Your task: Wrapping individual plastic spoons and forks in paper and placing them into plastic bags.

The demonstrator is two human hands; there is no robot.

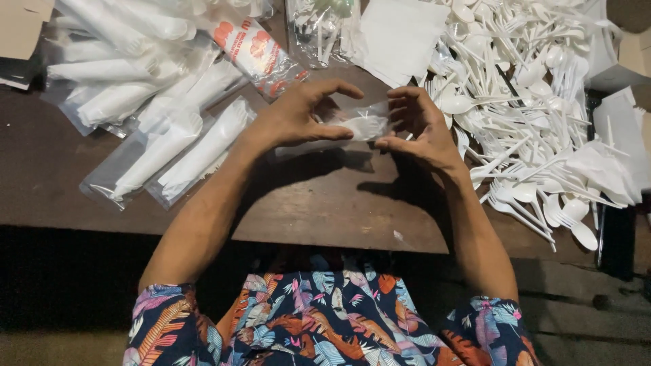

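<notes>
Wood table (325,203): L hand (295,115) + R hand (422,129) on clear cutlery pouch (363,122)

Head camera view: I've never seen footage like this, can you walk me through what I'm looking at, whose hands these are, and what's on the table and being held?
There is no machine here. The single picture comes from a camera worn on a person's head, looking down, so the two bare arms reaching in from the bottom are that person's own.

The left hand and the right hand together hold a small clear plastic bag with white plastic cutlery inside, just above a dark wooden table.

At the person's left lies a group of filled clear packets, each holding white rolled contents. At the right is a big loose pile of white plastic spoons and forks. At the top middle lie white paper napkins. The patterned shirt at the bottom is the wearer's.
</notes>
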